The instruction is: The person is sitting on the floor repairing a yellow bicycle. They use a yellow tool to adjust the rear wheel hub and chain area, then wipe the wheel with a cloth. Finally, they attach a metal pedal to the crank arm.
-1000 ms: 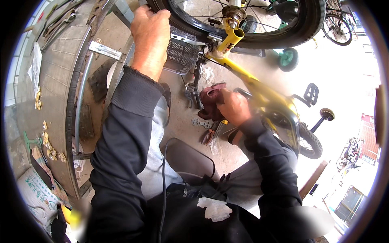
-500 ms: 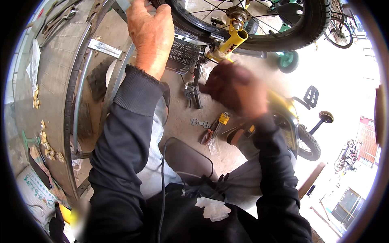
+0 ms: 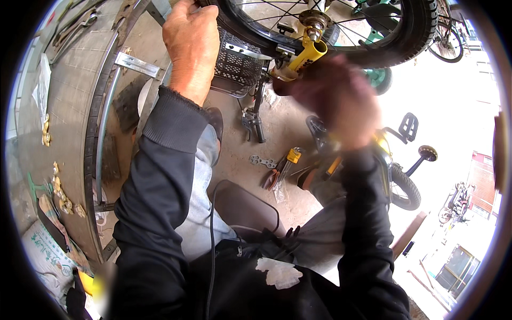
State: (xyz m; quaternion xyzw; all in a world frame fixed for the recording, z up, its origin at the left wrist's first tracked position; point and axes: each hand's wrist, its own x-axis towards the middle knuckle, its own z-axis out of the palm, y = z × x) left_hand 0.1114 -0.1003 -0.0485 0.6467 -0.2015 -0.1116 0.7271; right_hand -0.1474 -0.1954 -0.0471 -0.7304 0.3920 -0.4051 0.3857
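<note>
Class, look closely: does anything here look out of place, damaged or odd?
Yes. The yellow bike seems upside down: its wheel sits above the handlebar, which is down near the floor. A pale, ragged patch on the black clothing looks odd, perhaps worn away.

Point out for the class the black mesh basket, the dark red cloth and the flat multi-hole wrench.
Black mesh basket [image 3: 240, 69], head view: on its mesh wall.
Dark red cloth [image 3: 332, 88], head view: on its motion-blurred middle.
Flat multi-hole wrench [image 3: 262, 160], head view: on the middle of its body.
</note>
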